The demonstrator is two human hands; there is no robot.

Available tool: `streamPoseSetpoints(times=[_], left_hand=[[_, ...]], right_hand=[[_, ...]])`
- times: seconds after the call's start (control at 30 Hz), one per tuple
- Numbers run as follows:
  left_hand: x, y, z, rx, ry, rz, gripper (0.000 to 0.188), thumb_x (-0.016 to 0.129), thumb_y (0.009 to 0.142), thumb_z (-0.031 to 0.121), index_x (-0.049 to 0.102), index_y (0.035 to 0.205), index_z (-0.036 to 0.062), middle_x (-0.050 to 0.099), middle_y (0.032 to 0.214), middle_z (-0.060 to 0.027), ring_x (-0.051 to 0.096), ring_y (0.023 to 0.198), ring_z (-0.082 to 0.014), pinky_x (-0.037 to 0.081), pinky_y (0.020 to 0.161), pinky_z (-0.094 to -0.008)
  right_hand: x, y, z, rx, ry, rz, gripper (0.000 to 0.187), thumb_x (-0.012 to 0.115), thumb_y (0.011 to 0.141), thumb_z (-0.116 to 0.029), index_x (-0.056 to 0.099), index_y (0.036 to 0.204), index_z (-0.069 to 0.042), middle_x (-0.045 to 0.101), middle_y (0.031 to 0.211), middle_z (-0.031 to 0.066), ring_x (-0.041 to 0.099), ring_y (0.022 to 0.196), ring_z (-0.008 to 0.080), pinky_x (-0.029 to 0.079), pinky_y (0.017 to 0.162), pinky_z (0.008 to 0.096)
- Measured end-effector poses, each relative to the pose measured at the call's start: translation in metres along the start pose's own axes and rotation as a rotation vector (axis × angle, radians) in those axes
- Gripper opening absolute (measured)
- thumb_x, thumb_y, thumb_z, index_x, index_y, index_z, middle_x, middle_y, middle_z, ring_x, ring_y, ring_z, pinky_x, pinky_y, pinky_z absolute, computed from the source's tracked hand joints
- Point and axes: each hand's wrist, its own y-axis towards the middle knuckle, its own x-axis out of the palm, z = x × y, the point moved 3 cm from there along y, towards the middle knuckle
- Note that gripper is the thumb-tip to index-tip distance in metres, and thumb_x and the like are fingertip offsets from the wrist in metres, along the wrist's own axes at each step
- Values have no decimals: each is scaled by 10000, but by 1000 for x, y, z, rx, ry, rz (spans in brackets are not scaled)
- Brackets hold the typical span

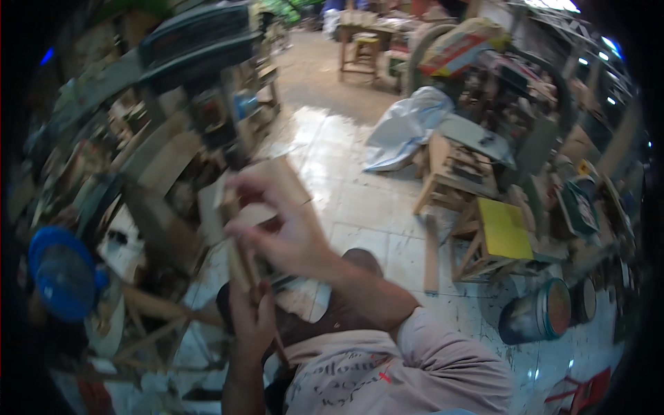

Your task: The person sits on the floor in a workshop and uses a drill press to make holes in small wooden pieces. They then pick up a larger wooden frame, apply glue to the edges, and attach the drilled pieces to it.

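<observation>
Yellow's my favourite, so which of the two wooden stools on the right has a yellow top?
The nearer stool, by the large bucket: its top is bright yellow, while the farther stool shows plain brown wood.

A white sack point(407, 128) is slumping on the tiled floor point(346, 190) beside a wooden stool point(437, 160), and a yellow-topped stool point(507, 229) is standing near a dark bucket point(523, 319). A round blue object point(61, 273) is showing at far left, while a wooden table point(370, 30) is standing in the background.
</observation>
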Motion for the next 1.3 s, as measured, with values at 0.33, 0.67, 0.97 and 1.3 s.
streamPoseSetpoints(times=[0.33,0.67,0.97,1.3], left_hand=[[-14,29,15,-39,-114,-124,773,651,891,133,202,1505,-9,368,1467,-193,355,1361,-253,269,1112,-352],[-12,28,-6,38,-146,-81,632,439,1011,420,278,1461,6,455,1359,-163,428,1254,-213,316,1058,-328],[-9,27,0,27,-91,-72,612,427,1028,317,214,1508,3,497,1138,-113,475,1000,-172,377,932,-279],[-15,33,-18,122,-65,-17,690,251,1009,542,453,1358,-18,584,1244,-124,552,1115,-176,411,989,-332]], right_hand=[[3,20,13,62,67,-28,539,742,840,-200,514,1291,-12,619,1137,124,615,1062,206,517,909,336],[3,25,20,-14,34,-28,513,727,867,-224,521,1291,-21,619,1139,112,621,1035,188,483,942,338],[4,23,29,18,10,3,490,720,873,-218,531,1283,-30,621,1149,117,623,1041,193,482,947,338],[6,25,23,11,42,13,444,733,862,-201,567,1237,-31,628,1140,102,634,998,179,509,880,304]])
